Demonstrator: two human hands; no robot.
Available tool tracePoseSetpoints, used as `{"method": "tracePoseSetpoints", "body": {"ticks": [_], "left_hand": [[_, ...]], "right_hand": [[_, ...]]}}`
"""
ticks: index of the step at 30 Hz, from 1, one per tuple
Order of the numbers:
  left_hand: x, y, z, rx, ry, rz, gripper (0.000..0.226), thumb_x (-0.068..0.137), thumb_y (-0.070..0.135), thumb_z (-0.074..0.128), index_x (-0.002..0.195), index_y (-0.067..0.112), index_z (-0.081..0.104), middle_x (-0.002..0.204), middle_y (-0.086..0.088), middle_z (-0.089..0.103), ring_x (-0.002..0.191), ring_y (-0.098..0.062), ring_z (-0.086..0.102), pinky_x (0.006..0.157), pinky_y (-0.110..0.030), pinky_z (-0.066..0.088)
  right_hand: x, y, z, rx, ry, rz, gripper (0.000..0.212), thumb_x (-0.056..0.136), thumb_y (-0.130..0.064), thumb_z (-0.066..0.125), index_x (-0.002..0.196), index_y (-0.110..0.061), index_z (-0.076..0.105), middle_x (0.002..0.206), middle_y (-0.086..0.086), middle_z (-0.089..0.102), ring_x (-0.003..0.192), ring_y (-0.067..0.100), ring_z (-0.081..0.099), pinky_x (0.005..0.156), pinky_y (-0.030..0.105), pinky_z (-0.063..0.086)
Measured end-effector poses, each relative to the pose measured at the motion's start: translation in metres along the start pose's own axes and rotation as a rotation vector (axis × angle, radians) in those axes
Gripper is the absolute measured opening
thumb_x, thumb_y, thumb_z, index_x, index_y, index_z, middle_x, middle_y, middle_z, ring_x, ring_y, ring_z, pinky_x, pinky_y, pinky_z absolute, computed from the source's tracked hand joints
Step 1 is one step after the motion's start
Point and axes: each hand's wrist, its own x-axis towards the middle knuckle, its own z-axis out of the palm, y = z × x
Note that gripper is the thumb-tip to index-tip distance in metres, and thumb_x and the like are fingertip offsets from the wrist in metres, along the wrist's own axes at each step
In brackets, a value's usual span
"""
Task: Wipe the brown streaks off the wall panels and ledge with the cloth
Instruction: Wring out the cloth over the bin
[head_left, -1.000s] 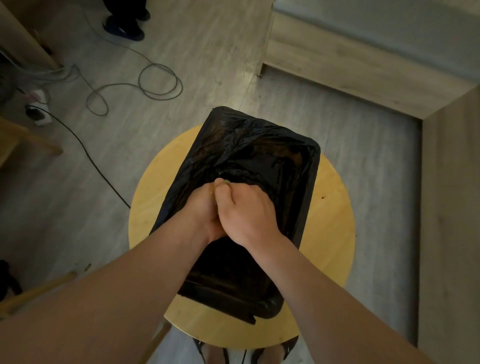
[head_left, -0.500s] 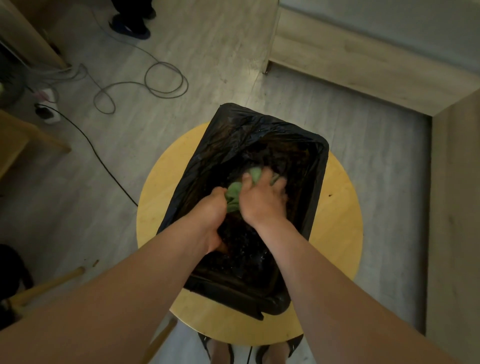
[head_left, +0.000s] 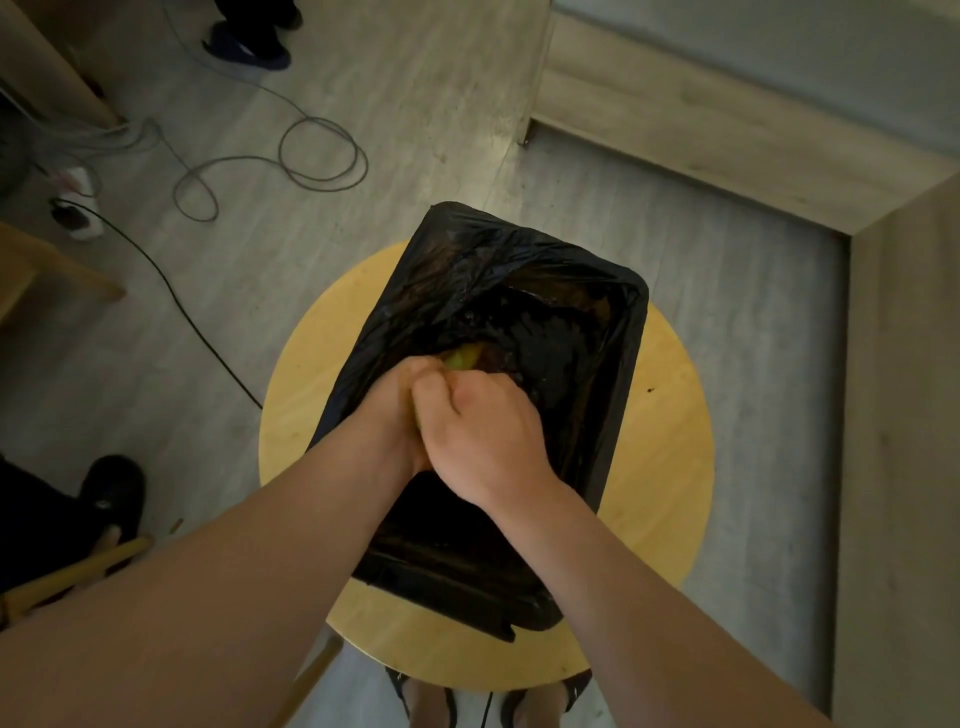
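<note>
Both my hands are pressed together over a black-bag-lined rectangular tub (head_left: 618, 374) that stands on a round yellow stool (head_left: 670, 426). My left hand (head_left: 395, 415) and my right hand (head_left: 483, 431) are curled tight round a green cloth (head_left: 461, 358). Only a small yellow-green end of the cloth pokes out beyond my knuckles; the rest is hidden inside my fists. The tub's lining looks wet and glossy. A wooden panel with a ledge (head_left: 675, 130) runs along the upper right, and a second wooden panel (head_left: 904, 415) stands at the right edge.
Grey cables (head_left: 317, 156) coil on the floor at upper left, and a black cord (head_left: 171, 291) runs toward the stool. Another person's shoes (head_left: 244, 49) are at the top, a dark shoe (head_left: 111, 493) lower left. My sandalled feet (head_left: 483, 701) show below the stool.
Half a second ago my right hand was spread over the cloth with more green showing; now both fists have clenched round it again and only its tip shows.
</note>
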Motion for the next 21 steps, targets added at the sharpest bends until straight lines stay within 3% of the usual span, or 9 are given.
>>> {"method": "tracePoseSetpoints", "body": {"ticks": [2,6,8,10,12,15,17,21], "left_hand": [[0.001,-0.002,0.002,-0.063,0.013,-0.001,0.056,0.109,0.008,0.033,0.058,0.005,0.055,0.042,-0.004,0.050,0.033,-0.013,0.052,0.036,-0.013,0.041],[0.003,-0.004,0.012,-0.138,0.062,0.024,0.016,0.102,0.009,0.059,0.100,-0.001,0.071,0.082,-0.015,0.074,0.074,-0.023,0.073,0.061,-0.030,0.058],[0.002,-0.005,0.015,-0.124,0.039,0.047,0.021,0.099,0.011,0.066,0.111,-0.005,0.072,0.097,-0.022,0.076,0.091,-0.027,0.075,0.082,-0.037,0.062],[0.001,-0.007,0.015,-0.088,0.035,0.065,0.025,0.101,0.014,0.062,0.116,-0.002,0.072,0.113,-0.024,0.074,0.107,-0.035,0.071,0.097,-0.048,0.058],[0.000,-0.008,0.011,-0.054,0.091,0.028,0.030,0.103,0.024,0.050,0.118,0.008,0.070,0.113,-0.017,0.074,0.105,-0.034,0.070,0.092,-0.052,0.059],[0.001,-0.007,0.010,-0.043,0.132,-0.060,0.035,0.104,0.039,0.044,0.122,0.016,0.064,0.110,-0.011,0.071,0.099,-0.030,0.066,0.075,-0.045,0.056],[0.002,-0.008,0.013,-0.052,0.121,-0.117,0.036,0.106,0.042,0.043,0.120,0.017,0.064,0.108,-0.012,0.069,0.096,-0.031,0.064,0.070,-0.043,0.051],[0.002,-0.010,0.013,-0.135,0.070,-0.140,0.039,0.106,0.041,0.046,0.109,0.012,0.072,0.093,-0.014,0.075,0.095,-0.032,0.068,0.085,-0.043,0.056]], "right_hand": [[0.005,0.006,0.002,-0.087,0.047,-0.002,0.058,0.106,-0.040,0.033,0.058,-0.021,0.059,0.055,-0.003,0.059,0.055,0.020,0.061,0.055,0.037,0.052],[0.019,0.020,0.003,-0.324,0.032,0.105,0.057,0.108,-0.042,0.027,0.071,-0.019,0.064,0.068,0.000,0.059,0.070,0.030,0.066,0.059,0.035,0.047],[0.028,0.027,0.005,-0.423,0.057,0.163,0.054,0.109,-0.043,0.026,0.078,-0.019,0.063,0.075,0.002,0.060,0.077,0.032,0.068,0.059,0.034,0.041],[0.037,0.038,0.007,-0.439,0.083,0.267,0.049,0.110,-0.042,0.026,0.106,-0.013,0.066,0.102,0.011,0.065,0.092,0.036,0.068,0.064,0.036,0.041],[0.044,0.046,0.007,-0.320,0.063,0.430,0.042,0.110,-0.042,0.030,0.133,-0.012,0.048,0.131,0.018,0.051,0.110,0.043,0.060,0.074,0.042,0.043],[0.047,0.046,0.009,-0.143,-0.061,0.629,0.048,0.109,-0.045,0.032,0.149,-0.020,0.026,0.149,0.020,0.031,0.125,0.047,0.050,0.092,0.047,0.044],[0.045,0.045,0.016,-0.133,-0.182,0.610,0.045,0.110,-0.044,0.029,0.148,-0.020,0.033,0.147,0.021,0.040,0.125,0.044,0.053,0.095,0.045,0.044],[0.031,0.038,0.020,0.034,-0.245,0.469,0.044,0.110,-0.041,0.033,0.119,-0.015,0.066,0.117,0.013,0.069,0.108,0.033,0.064,0.090,0.037,0.050]]}}
